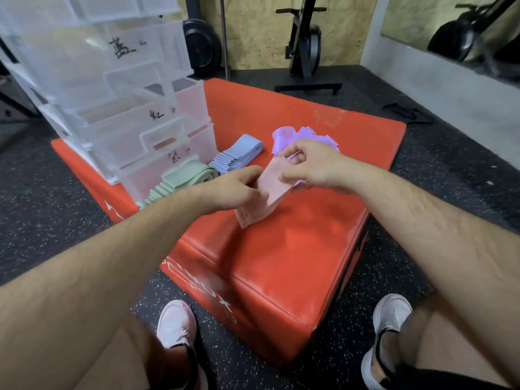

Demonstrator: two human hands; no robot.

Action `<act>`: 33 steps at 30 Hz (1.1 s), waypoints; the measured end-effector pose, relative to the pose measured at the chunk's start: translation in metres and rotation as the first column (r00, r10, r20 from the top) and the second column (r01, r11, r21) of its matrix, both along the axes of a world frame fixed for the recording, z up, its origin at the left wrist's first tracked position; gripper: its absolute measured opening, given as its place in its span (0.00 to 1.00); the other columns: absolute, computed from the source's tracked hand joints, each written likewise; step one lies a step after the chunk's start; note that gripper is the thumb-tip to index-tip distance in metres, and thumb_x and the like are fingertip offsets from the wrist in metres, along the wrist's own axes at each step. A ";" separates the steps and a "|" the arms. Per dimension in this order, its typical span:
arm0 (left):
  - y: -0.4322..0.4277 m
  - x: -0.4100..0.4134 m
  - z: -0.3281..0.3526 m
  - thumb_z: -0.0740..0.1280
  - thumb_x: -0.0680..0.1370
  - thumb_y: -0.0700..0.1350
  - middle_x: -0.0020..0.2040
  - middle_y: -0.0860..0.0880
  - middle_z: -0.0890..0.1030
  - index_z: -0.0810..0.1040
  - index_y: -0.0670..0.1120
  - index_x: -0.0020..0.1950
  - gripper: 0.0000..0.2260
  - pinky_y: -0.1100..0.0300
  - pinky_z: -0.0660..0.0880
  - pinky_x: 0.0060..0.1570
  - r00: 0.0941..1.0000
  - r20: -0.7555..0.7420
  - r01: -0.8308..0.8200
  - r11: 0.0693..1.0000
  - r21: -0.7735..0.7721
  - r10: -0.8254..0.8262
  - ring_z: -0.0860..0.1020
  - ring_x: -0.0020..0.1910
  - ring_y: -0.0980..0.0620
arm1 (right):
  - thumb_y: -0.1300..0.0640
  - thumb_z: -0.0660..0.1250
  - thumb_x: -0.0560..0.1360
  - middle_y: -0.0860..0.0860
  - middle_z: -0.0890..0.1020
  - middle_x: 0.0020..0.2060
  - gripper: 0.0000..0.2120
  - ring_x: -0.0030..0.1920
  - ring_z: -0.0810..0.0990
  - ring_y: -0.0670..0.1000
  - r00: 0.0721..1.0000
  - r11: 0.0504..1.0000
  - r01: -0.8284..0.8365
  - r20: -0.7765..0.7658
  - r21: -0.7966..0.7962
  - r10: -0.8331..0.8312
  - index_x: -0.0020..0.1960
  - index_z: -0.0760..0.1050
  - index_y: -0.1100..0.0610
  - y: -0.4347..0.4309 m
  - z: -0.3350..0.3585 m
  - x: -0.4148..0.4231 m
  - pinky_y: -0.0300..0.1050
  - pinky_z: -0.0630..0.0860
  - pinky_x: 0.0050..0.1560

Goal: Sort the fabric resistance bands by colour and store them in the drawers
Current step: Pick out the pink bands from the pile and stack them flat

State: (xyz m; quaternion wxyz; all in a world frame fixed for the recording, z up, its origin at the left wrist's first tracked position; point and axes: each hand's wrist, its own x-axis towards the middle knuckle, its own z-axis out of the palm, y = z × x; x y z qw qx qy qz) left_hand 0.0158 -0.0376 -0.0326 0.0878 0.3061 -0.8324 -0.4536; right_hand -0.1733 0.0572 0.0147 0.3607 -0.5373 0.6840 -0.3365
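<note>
Head view: the left hand (239, 188) and right hand (308, 167) pinch a pink band (267, 201) above the red box (281, 263), apparently flattening it for its pile. Green bands (187, 178), blue bands (237, 156) and purple bands (305, 136) lie sorted near the drawers (135, 122).

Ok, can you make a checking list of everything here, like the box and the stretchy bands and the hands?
Surface: red padded box, on a speckled floor.
Job's things: pink bands held in both hands; green bands, blue bands and purple bands lie in separate piles on the box; clear drawers, hand-labelled, stand at its far left corner.
Clutter: black strap on the floor beyond the box.
Grippers: left hand grips the pink bands; right hand pinches their top edge.
Cables: nothing seen.
Surroundings: exercise machine, weight plate, mirror.
</note>
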 end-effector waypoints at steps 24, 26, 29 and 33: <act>0.038 -0.226 -0.008 0.61 0.79 0.32 0.35 0.41 0.78 0.71 0.38 0.53 0.04 0.52 0.80 0.28 0.871 -0.375 -0.213 0.932 0.292 0.316 0.76 0.24 0.47 | 0.71 0.64 0.69 0.51 0.75 0.53 0.18 0.39 0.74 0.44 0.843 0.867 0.443 -0.223 -0.230 -0.490 0.49 0.81 0.51 -0.013 -0.030 -0.178 0.24 0.66 0.29; 0.032 -0.236 -0.011 0.61 0.80 0.32 0.33 0.41 0.79 0.71 0.36 0.52 0.03 0.55 0.79 0.27 0.886 -0.349 -0.227 0.943 0.243 0.304 0.77 0.23 0.48 | 0.72 0.62 0.69 0.53 0.73 0.57 0.19 0.46 0.75 0.47 0.824 0.854 0.446 -0.248 -0.270 -0.509 0.48 0.80 0.51 -0.018 -0.040 -0.184 0.19 0.65 0.37; 0.020 -0.245 -0.028 0.60 0.80 0.36 0.39 0.41 0.82 0.75 0.38 0.54 0.06 0.44 0.82 0.44 0.964 -0.220 -0.150 0.988 0.025 0.152 0.81 0.37 0.44 | 0.72 0.62 0.71 0.52 0.69 0.62 0.17 0.52 0.75 0.50 0.833 0.870 0.440 -0.260 -0.222 -0.488 0.51 0.80 0.54 -0.021 -0.056 -0.194 0.21 0.67 0.41; 0.008 -0.238 -0.047 0.61 0.81 0.51 0.62 0.54 0.75 0.78 0.57 0.61 0.11 0.53 0.62 0.61 0.985 0.105 -0.064 0.845 -0.530 0.140 0.67 0.64 0.47 | 0.55 0.64 0.78 0.52 0.58 0.76 0.12 0.50 0.79 0.54 0.837 0.914 0.406 -0.405 0.008 -0.368 0.59 0.78 0.45 -0.021 -0.077 -0.203 0.45 0.78 0.50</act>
